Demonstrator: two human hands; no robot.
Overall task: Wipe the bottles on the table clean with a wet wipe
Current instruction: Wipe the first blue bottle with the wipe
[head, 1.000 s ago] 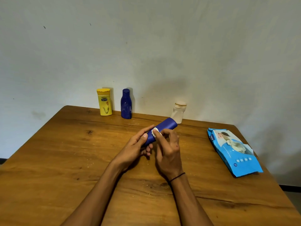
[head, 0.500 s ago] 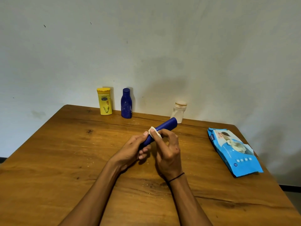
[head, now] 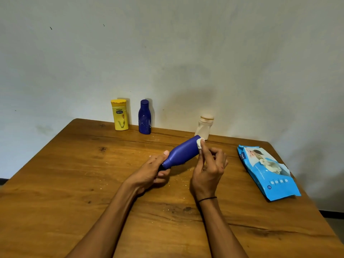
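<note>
A dark blue bottle (head: pixel 183 152) is held tilted above the table, its base pointing up and to the right. My left hand (head: pixel 150 171) grips its neck and cap end. My right hand (head: pixel 209 168) pinches a small white wet wipe (head: pixel 200 143) against the bottle's base end. Along the wall stand a yellow bottle (head: pixel 119 115), a second dark blue bottle (head: pixel 144 117) and a white bottle (head: pixel 204 126), all upright.
A light blue wet wipe pack (head: pixel 267 171) lies on the right side of the wooden table (head: pixel 65 183). Small pale crumbs are scattered on the wood under my hands. The table's back edge meets a plain wall.
My right hand has slid the wipe along the bottle from near the neck up to the base end. My left hand still holds the neck end.
</note>
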